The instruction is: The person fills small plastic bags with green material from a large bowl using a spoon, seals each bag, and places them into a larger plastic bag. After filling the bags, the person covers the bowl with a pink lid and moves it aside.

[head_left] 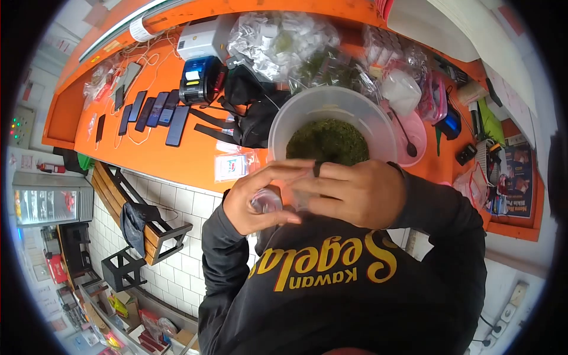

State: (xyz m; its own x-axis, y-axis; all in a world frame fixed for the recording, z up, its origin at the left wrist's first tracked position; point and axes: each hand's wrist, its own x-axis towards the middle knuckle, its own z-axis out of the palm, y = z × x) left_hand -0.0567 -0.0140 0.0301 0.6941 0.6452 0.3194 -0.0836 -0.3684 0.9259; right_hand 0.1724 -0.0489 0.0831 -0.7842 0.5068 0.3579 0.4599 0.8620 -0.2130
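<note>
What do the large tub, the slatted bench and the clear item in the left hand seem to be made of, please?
Large tub: probably plastic, translucent, with milky walls.
Slatted bench: apparently brown wood boards on a dark, probably metal frame.
Clear item: perhaps thin plastic, glossy, with bright highlights; partly hidden, so uncertain.

Display fridge (52, 206) and counter (151, 157) suggest a shop.

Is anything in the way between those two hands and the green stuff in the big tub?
No lid covers the green shreds; the tub is open on top. The only thing that seems to stand between them and the left hand and right hand is the tub's near side, partly hidden behind the hands.
</note>
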